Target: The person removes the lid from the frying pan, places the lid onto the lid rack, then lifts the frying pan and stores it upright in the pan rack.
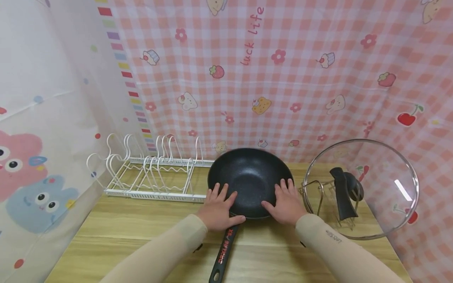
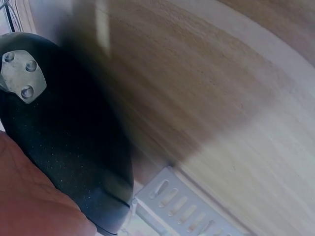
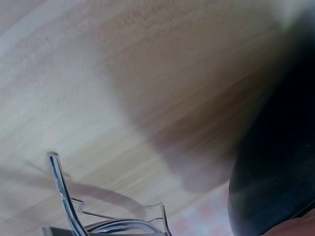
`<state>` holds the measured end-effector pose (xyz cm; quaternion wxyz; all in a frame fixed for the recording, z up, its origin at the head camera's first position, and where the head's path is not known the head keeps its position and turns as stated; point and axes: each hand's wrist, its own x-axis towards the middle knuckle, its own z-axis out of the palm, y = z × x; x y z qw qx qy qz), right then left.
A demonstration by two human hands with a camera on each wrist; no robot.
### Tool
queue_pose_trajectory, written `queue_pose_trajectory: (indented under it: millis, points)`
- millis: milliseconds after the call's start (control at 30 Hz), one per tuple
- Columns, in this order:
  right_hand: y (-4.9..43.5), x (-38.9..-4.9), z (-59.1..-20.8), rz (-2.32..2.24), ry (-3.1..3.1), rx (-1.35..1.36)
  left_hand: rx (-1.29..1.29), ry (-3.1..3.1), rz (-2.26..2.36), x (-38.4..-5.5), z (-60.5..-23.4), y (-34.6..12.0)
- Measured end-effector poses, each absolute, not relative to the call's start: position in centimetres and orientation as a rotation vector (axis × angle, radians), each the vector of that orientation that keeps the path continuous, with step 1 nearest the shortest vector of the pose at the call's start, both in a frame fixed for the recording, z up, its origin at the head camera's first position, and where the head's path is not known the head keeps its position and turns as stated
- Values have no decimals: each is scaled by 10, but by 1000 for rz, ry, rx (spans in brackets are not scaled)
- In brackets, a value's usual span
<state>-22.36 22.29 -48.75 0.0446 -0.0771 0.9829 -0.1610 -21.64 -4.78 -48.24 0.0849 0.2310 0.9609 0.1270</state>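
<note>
- Left of centre, the white rack (image 1: 155,195) stands on the table (image 1: 116,236), its slots holding nothing.
- Just right of it, the left hand (image 1: 220,208) rests at the pan's lower-left rim, fingers spread, thumb across the handle's root; a wide, loose contact, not a clasp.
- Centre: the pan (image 1: 249,177), its handle (image 1: 225,251) pointing to the bottom edge. The step seems to be steadying or placing it; lifting would call for both hands to close firmly on the rim.
- Right of centre, the right hand (image 1: 286,202) mirrors this, fingers splayed inside the rim, thumb apart.
- Far right, the lid (image 1: 345,196) leans by a wire stand (image 3: 65,191).
</note>
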Motion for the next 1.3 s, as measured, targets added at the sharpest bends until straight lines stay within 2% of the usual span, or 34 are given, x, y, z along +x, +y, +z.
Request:
queue_pose_trajectory:
  millis: [400,733,1300]
  points:
    - [232,-236,-496,-546,3014,-278,601,2865,391,-214,-486,-38]
    - [211,-224,-490,-511,2991,-234,540,2873,385,-210,-480,-33]
    - [219,-232,-489,-506,3019,-284,483,2916,388,-209,-485,-21]
